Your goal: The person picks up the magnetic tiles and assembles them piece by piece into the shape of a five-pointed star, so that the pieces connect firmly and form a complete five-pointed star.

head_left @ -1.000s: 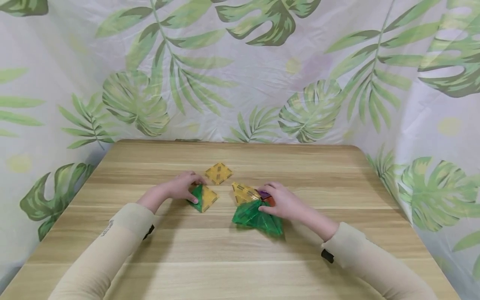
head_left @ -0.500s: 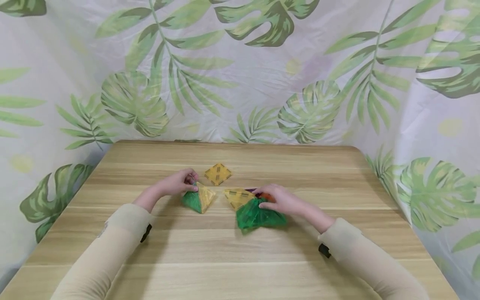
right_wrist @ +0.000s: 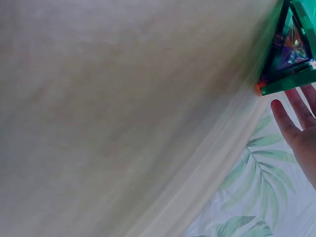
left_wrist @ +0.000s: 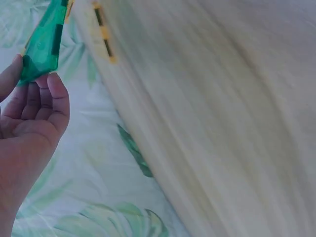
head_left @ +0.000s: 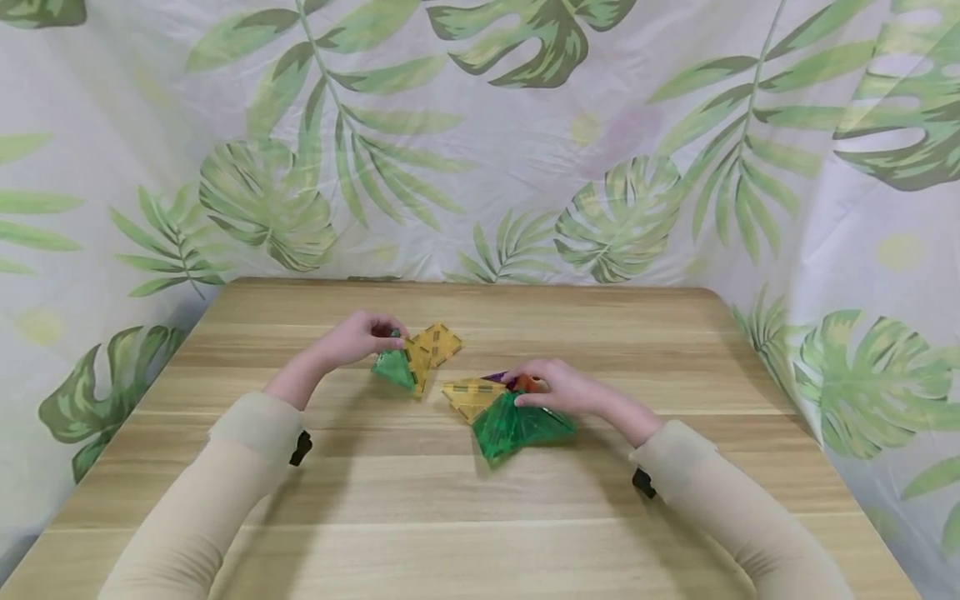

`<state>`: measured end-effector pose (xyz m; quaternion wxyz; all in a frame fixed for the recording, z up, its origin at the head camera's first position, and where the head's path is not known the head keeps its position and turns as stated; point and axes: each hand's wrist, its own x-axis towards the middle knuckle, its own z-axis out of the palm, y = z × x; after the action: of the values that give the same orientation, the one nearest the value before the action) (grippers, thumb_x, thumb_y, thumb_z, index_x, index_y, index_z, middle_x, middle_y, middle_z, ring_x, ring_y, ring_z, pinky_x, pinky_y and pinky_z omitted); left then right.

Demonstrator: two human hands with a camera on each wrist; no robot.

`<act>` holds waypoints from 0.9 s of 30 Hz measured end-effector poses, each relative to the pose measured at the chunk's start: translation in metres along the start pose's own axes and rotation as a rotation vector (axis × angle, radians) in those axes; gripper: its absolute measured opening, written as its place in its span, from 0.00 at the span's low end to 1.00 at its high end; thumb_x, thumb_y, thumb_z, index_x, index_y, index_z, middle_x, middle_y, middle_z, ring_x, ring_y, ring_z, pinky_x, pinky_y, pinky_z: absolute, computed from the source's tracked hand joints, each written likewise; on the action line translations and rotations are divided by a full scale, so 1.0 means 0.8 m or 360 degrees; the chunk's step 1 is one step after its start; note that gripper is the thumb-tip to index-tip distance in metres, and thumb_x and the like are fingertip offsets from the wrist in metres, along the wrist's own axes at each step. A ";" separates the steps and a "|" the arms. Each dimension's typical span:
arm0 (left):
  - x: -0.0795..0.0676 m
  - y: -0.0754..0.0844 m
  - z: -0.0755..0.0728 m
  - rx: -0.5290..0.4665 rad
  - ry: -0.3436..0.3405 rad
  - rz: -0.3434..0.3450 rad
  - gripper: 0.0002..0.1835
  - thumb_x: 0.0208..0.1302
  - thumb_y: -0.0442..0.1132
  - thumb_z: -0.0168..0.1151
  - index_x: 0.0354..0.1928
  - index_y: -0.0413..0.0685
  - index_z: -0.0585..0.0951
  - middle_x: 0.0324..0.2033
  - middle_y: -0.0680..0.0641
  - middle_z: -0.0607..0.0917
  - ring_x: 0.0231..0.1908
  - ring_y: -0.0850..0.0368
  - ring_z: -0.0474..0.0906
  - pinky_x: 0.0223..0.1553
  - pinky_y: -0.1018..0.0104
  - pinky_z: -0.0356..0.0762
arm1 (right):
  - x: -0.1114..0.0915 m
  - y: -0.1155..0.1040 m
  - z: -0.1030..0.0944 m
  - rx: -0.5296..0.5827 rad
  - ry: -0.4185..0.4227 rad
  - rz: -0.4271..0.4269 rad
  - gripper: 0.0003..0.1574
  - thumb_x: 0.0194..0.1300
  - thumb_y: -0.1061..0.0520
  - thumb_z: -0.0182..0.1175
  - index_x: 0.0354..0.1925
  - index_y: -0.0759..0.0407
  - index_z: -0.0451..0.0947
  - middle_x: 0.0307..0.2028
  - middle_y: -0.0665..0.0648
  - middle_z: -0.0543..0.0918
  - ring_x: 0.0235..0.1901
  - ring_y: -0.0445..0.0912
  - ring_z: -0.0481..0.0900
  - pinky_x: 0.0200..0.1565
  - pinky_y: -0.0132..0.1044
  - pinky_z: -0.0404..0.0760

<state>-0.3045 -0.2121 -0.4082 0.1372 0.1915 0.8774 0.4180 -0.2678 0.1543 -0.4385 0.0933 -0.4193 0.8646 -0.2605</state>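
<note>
Between thumb and fingertips my left hand (head_left: 363, 337) pinches a green triangular magnetic tile (head_left: 392, 369) by its upper corner. A yellow triangular tile (head_left: 420, 367) is joined along its edge, and the pair tilts over the table. In the left wrist view, the green tile (left_wrist: 42, 49) points up from the fingertips. My right hand (head_left: 557, 387) grips the top of a cluster of magnetic tiles, green (head_left: 517, 427) in front and yellow (head_left: 468, 396) at the left. Purple (head_left: 495, 377) and orange (head_left: 527, 384) tiles show behind the green, partly hidden by the fingers.
A yellow square of tile (head_left: 440, 343) lies flat on the wooden table (head_left: 480, 533), partly overlapped by the left-hand pair in the head view. Behind the table's far edge hangs a leaf-patterned cloth (head_left: 420, 167).
My left hand has lifted the green and yellow tiles from lying flat, then moved them away toward the yellow square. My right hand has turned the cluster slightly and stays near the same spot.
</note>
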 end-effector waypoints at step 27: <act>0.054 0.105 0.027 -0.0053 -0.0080 0.0229 0.13 0.65 0.43 0.60 0.49 0.48 0.81 0.37 0.45 0.82 0.34 0.53 0.75 0.39 0.57 0.74 | 0.074 -0.024 -0.028 0.1056 0.0544 0.0389 0.17 0.69 0.60 0.54 0.50 0.72 0.74 0.38 0.69 0.82 0.34 0.53 0.82 0.39 0.47 0.82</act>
<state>-0.3160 -0.1291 -0.3587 0.1320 0.2622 0.8506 0.4363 -0.3003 0.1069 -0.4061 0.1089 -0.2109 0.7801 -0.5789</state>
